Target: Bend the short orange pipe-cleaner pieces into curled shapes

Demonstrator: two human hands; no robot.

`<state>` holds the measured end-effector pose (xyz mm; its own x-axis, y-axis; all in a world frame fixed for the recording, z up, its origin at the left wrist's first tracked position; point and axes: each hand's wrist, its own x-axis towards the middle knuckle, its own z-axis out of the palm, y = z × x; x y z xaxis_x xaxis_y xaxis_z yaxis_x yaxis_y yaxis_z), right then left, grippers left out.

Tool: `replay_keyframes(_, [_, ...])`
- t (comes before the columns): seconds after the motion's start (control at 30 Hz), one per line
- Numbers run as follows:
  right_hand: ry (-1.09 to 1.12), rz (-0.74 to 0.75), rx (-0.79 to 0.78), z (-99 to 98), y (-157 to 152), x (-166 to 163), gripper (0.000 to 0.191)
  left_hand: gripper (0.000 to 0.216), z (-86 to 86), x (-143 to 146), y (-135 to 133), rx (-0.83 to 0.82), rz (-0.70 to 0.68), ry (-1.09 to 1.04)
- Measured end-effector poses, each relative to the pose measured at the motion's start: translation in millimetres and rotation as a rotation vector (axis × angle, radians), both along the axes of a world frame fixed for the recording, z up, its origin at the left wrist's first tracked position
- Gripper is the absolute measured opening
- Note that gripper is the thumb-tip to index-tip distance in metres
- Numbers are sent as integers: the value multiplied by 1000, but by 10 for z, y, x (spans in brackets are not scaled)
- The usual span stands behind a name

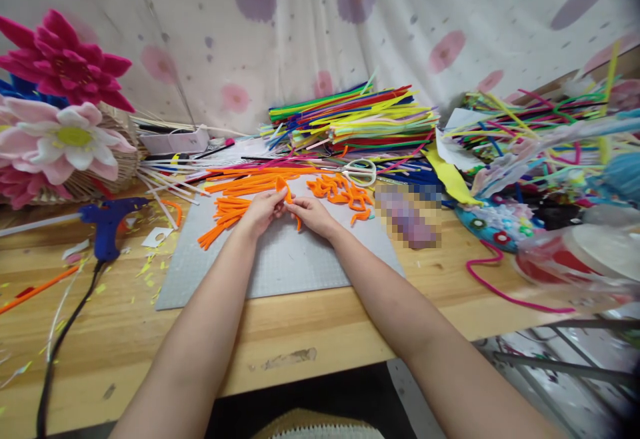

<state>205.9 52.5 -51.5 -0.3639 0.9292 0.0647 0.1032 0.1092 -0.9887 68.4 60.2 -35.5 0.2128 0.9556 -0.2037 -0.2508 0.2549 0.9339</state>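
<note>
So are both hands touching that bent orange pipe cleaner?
Touching. The head view shows the left hand and the right hand both pinching the orange pipe cleaner, which arches up between their fingertips over the grey mat.

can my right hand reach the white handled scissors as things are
Probably yes: the white-handled scissors lie beyond the right hand, handles uncovered, with only curled orange pipe cleaner pieces between. The hand is pinching a bent orange pipe cleaner, though.

The left hand point(263, 212) and right hand point(313, 215) are shown bare to the elbows; cream ribbed cloth point(310, 427) is seen at the lap
</note>
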Motion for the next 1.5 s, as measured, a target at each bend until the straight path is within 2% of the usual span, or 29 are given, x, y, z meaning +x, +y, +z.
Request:
replay_keyframes(0.07, [-34, -7, -3, -7, 7, 2, 32, 28, -26, 19, 3, 57, 46, 33])
replay_keyframes(0.17, [-49, -14, -7, -11, 7, -7, 31, 28, -28, 17, 14, 40, 58, 28])
replay_keyframes(0.33, [29, -7, -65, -21, 10, -28, 26, 31, 29, -27, 16, -68, -7, -37])
replay_keyframes(0.5, [82, -72, -46, -38, 37, -11, 21, 37, -8, -6, -27, 24, -78, -32])
replay_keyframes(0.63, [51, -124, -44, -39, 48, -13, 22, 37, -76, 72, -60, 114, 21, 73])
replay_keyframes(0.73, [35, -79, -57, -21, 48, -34, 21, 37, -90, 104, -54, 165, 152, 107])
replay_keyframes(0.8, [21, -45, -41, -11, 49, -47, 20, 38, -84, 104, -35, 158, 223, 84])
replay_keyframes(0.9, [-13, -50, -3, -28, 55, -55, 23, 40, -72, 93, -3, 108, 255, 40])
replay_keyframes(1.0, [-66, -71, 20, -75, 64, -59, 25, 39, -73, 85, 15, 71, 255, 44])
replay_keyframes(1.17, [-211, -182, 66, -107, 59, -82, 25, 39, -127, 61, 39, 114, 131, 1])
replay_keyframes(1.33, [-402, -251, 149, -49, 26, -63, 27, 40, -150, 97, 51, 126, 212, 37])
replay_keyframes(1.5, [-646, -163, 330, 38, -39, -42, 25, 31, -135, 175, 56, 118, 336, 85])
